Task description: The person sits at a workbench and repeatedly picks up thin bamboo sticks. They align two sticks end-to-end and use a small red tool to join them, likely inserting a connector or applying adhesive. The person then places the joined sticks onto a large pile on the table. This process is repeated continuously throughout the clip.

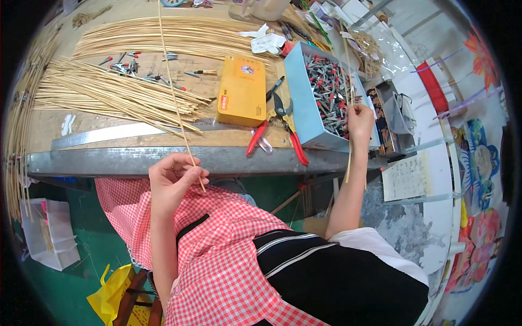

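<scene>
Thin sticks (171,81) are gripped, 1 pinched in the left hand (173,178), others in the closed right hand (360,122) near a blue box (302,103).

The thin stick (173,89) toward ten o'clock looks like bare matt wood, like the loose sticks (103,87) beside it. Below these, the ruler (109,133) is smooth, shiny metal. At twelve, the yellow box (241,92) has a smooth satin face, perhaps tin or coated card. Near one, the cutters (280,111) have glossy red plastic handles. The apron (217,233) around six is soft matt cloth.
</scene>
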### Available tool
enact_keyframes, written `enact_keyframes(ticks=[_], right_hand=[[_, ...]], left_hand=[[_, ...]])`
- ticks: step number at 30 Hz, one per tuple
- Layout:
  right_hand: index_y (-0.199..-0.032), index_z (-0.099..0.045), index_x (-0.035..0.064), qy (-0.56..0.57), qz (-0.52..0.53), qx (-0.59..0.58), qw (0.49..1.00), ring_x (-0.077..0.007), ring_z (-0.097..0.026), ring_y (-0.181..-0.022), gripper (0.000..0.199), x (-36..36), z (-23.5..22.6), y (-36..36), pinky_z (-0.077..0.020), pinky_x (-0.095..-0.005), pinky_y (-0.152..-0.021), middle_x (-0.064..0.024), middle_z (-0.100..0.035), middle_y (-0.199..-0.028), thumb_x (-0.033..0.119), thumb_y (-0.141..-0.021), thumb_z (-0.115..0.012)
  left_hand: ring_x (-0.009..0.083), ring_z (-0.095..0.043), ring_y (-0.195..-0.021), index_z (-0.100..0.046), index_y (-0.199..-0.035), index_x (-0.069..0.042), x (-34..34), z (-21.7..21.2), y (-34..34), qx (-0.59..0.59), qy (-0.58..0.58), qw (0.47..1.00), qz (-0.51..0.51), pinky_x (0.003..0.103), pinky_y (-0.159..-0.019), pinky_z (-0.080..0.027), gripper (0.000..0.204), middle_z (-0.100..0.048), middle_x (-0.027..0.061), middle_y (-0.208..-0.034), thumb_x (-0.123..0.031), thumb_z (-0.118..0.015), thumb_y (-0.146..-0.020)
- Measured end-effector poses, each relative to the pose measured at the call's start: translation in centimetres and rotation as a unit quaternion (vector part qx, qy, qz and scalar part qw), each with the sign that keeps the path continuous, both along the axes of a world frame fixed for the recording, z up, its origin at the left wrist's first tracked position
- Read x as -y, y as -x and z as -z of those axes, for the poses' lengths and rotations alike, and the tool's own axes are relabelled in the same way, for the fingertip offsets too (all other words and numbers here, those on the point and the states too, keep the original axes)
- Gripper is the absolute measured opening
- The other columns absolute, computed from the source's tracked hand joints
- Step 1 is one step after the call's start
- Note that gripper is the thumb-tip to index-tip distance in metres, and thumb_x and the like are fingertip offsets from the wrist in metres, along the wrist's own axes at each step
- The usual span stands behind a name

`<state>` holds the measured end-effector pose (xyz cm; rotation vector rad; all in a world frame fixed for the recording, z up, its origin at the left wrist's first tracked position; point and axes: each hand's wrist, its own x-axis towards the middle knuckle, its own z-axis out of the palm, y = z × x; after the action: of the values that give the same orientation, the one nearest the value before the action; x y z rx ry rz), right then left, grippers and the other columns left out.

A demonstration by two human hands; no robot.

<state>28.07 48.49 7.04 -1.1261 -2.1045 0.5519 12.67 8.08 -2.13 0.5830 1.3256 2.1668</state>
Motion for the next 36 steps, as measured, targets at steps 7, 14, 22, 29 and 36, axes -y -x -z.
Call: enact_keyframes(ticks=[7, 14, 22, 29, 36], right_hand=[[-0.092, -0.064, -0.0071, -0.011, 0.020, -0.012, 1.000, -0.0135, -0.063, -0.056, 0.023, -1.5, -1.6, -2.7, -0.0513, -0.0252, -0.047, -0.0096, -0.066, -0.071, 0.015, -0.091, -0.058], [-0.098, -0.065, -0.0049, -0.079, -0.029, -0.218, 0.972, -0.0074, -0.051, -0.049, 0.019, 6.2, -10.4, -5.3, -0.0383, -0.0188, -0.042, -0.0079, -0.063, -0.074, 0.012, -0.091, -0.059], [-0.095, -0.066, -0.0034, 0.102, -0.306, -0.261, 0.910, -0.0034, -0.048, -0.054, 0.011, 23.5, -6.7, 2.2, -0.0332, -0.0171, -0.047, -0.0037, -0.063, -0.077, 0.002, -0.089, -0.058], [-0.093, -0.066, -0.0036, 0.128, -0.449, -0.186, 0.865, -0.0088, -0.057, -0.060, 0.012, 26.7, 1.6, 10.6, -0.0437, -0.0232, -0.052, -0.0088, -0.065, -0.074, 0.003, -0.083, -0.065], [-0.087, -0.068, -0.0039, 0.252, -0.463, -0.103, 0.844, -0.0053, -0.055, -0.058, 0.012, 27.3, 2.1, 11.4, -0.0430, -0.0220, -0.051, -0.0062, -0.065, -0.066, 0.005, -0.080, -0.069]], left_hand=[[0.0177, -0.067, -0.068, -0.060, -0.093, 0.006, -0.3, -0.1, -0.3, 0.005, 0.000, 1.000, 0.004, 0.029, -0.062, -0.058, 0.011, -0.067, 0.0138, -0.079, 0.008, -0.061, -0.083], [0.0173, -0.067, -0.067, -0.060, -0.094, 0.005, -0.3, -0.3, -0.4, -0.012, 0.009, 1.000, -0.010, 0.029, -0.060, -0.057, 0.011, -0.068, 0.0143, -0.078, 0.008, -0.061, -0.083], [0.0191, -0.068, -0.069, -0.060, -0.093, 0.005, -0.4, -1.0, -1.1, 0.004, -0.056, 0.998, 0.010, 0.030, -0.059, -0.058, 0.010, -0.068, 0.0166, -0.080, 0.008, -0.060, -0.084], [0.0183, -0.068, -0.074, -0.059, -0.092, 0.004, -0.5, -1.5, -1.6, 0.032, -0.062, 0.998, 0.000, 0.027, -0.067, -0.057, 0.009, -0.068, 0.0126, -0.083, 0.004, -0.064, -0.084], [0.0164, -0.068, -0.077, -0.061, -0.093, 0.005, -0.4, -0.1, -1.0, -0.039, -0.032, 0.999, -0.001, 0.026, -0.068, -0.054, 0.011, -0.068, 0.0091, -0.085, 0.003, -0.065, -0.083]])
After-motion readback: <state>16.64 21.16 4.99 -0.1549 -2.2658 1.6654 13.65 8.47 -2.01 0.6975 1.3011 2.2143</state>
